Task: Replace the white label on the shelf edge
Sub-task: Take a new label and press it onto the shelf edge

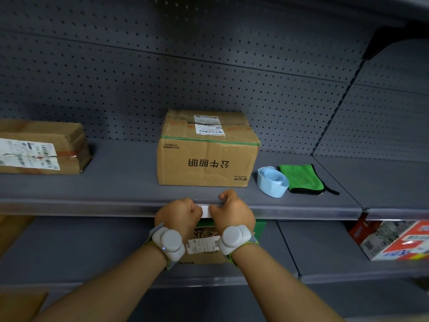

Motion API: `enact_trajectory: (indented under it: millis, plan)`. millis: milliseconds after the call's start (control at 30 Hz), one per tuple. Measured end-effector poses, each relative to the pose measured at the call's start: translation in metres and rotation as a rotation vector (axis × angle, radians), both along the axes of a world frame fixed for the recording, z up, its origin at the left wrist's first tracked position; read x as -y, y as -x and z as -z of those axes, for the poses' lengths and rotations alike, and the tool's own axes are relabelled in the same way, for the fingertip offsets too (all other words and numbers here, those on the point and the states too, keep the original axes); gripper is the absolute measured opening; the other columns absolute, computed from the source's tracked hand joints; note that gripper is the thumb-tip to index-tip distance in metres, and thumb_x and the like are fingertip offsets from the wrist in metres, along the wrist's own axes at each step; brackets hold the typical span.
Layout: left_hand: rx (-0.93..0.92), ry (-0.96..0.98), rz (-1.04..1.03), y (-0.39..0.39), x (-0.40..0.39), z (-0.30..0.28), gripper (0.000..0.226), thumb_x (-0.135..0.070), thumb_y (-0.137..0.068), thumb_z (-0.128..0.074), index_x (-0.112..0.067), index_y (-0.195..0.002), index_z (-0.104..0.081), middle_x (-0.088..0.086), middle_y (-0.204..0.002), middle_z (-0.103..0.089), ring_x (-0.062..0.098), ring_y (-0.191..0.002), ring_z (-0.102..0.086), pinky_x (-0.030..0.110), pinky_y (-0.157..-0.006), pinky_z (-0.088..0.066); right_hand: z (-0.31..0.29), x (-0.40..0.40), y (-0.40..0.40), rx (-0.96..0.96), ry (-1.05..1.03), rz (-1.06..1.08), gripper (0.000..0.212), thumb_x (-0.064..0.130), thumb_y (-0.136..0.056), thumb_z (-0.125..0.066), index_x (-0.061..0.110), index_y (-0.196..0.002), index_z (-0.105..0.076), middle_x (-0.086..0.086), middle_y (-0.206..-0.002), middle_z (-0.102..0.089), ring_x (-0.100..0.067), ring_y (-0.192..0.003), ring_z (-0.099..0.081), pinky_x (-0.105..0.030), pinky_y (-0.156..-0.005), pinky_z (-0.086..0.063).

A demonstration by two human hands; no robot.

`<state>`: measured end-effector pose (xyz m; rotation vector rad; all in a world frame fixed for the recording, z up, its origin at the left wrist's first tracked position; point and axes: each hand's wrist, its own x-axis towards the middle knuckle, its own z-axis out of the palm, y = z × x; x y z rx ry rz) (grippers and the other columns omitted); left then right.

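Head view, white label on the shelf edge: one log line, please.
both hands: left hand, right hand | pinching small white paper label | at grey shelf-edge strip | seating unclear

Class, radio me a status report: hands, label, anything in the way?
Left hand and right hand pinching white label at shelf edge. Label partly hidden by fingers. Nothing blocking; cardboard box sits behind.

On the shelf point(116, 182), the middle box point(207, 156) is the landmark; another box point(41, 147) lies left; label roll point(272, 181) just right, cloth point(301, 178) beyond; white label point(205, 211) before it.
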<state>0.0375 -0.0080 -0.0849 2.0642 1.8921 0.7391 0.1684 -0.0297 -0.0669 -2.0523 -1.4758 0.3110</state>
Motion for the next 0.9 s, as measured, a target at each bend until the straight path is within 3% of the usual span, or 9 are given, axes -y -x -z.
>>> enact_trajectory:
  millis: [100, 267, 333, 400, 500, 600, 700, 900]
  plan:
    - [0.011, -0.027, -0.016, 0.000, 0.002, -0.001, 0.028, -0.035, -0.083, -0.051, -0.015, -0.065, -0.059, 0.002, -0.060, -0.061, 0.021, -0.059, -0.055, 0.026, -0.051, -0.039, 0.001, 0.003, -0.016, -0.112, 0.013, 0.008, 0.030, 0.041, -0.076, -0.067, 0.027, -0.099, -0.055, 0.000, -0.090, -0.068, -0.027, -0.085, -0.064, -0.031, -0.069, -0.049]
    - [0.133, -0.077, -0.041, 0.016, 0.005, 0.004, 0.032, -0.026, -0.079, -0.055, -0.011, -0.052, -0.046, 0.011, -0.053, -0.057, 0.024, -0.050, -0.051, 0.031, -0.048, -0.042, 0.000, 0.010, -0.050, -0.358, -0.203, 0.138, 0.005, 0.023, -0.082, -0.062, 0.026, -0.083, -0.058, 0.001, -0.067, -0.063, -0.025, -0.070, -0.063, -0.037, -0.068, -0.054]
    - [0.130, -0.072, -0.011, 0.016, 0.004, 0.000, 0.040, -0.034, -0.082, -0.051, -0.010, -0.051, -0.048, 0.013, -0.055, -0.060, 0.027, -0.052, -0.055, 0.034, -0.051, -0.046, 0.000, 0.009, -0.049, -0.420, -0.235, 0.073, 0.009, 0.019, -0.085, -0.059, 0.024, -0.078, -0.059, -0.001, -0.062, -0.064, -0.025, -0.065, -0.063, -0.038, -0.066, -0.054]
    - [-0.002, -0.018, 0.041, 0.006, 0.003, -0.009, 0.049, -0.046, -0.086, -0.044, -0.009, -0.057, -0.058, 0.010, -0.058, -0.063, 0.026, -0.056, -0.058, 0.033, -0.056, -0.048, 0.000, 0.008, -0.039, -0.474, -0.126, -0.100, 0.012, 0.020, -0.087, -0.057, 0.023, -0.076, -0.061, -0.004, -0.059, -0.067, -0.022, -0.062, -0.065, -0.040, -0.067, -0.056]
    - [-0.224, 0.022, 0.090, -0.007, -0.004, -0.021, 0.051, -0.050, -0.089, -0.042, -0.013, -0.058, -0.057, 0.004, -0.058, -0.057, 0.023, -0.058, -0.052, 0.027, -0.051, -0.038, -0.002, 0.005, -0.021, -0.452, 0.068, -0.282, 0.017, 0.025, -0.091, -0.053, 0.022, -0.077, -0.062, -0.002, -0.056, -0.065, -0.011, -0.047, -0.054, -0.032, -0.056, -0.051]
    - [-0.314, 0.029, 0.092, -0.004, -0.012, -0.022, 0.050, -0.048, -0.089, -0.043, -0.016, -0.052, -0.048, 0.003, -0.053, -0.047, 0.021, -0.053, -0.044, 0.025, -0.048, -0.028, -0.002, 0.002, -0.013, -0.360, 0.102, -0.323, 0.020, 0.030, -0.090, -0.055, 0.018, -0.077, -0.064, -0.003, -0.056, -0.067, -0.010, -0.047, -0.052, -0.033, -0.060, -0.052]
    - [-0.399, 0.003, 0.100, 0.003, -0.013, -0.022, 0.048, -0.049, -0.090, -0.042, -0.017, -0.058, -0.057, -0.001, -0.053, -0.043, 0.020, -0.057, -0.047, 0.025, -0.049, -0.029, -0.003, -0.001, -0.015, -0.288, 0.137, -0.319, 0.018, 0.032, -0.088, -0.057, 0.022, -0.078, -0.068, -0.005, -0.061, -0.071, -0.012, -0.051, -0.058, -0.034, -0.062, -0.055]
    - [-0.481, -0.119, 0.123, 0.024, -0.006, -0.025, 0.044, -0.044, -0.092, -0.040, -0.019, -0.056, -0.047, -0.003, -0.057, -0.045, 0.019, -0.059, -0.048, 0.025, -0.052, -0.033, -0.006, -0.001, -0.029, -0.160, 0.131, -0.301, 0.017, 0.030, -0.084, -0.058, 0.024, -0.074, -0.069, -0.001, -0.065, -0.072, -0.020, -0.062, -0.067, -0.042, -0.062, -0.059]
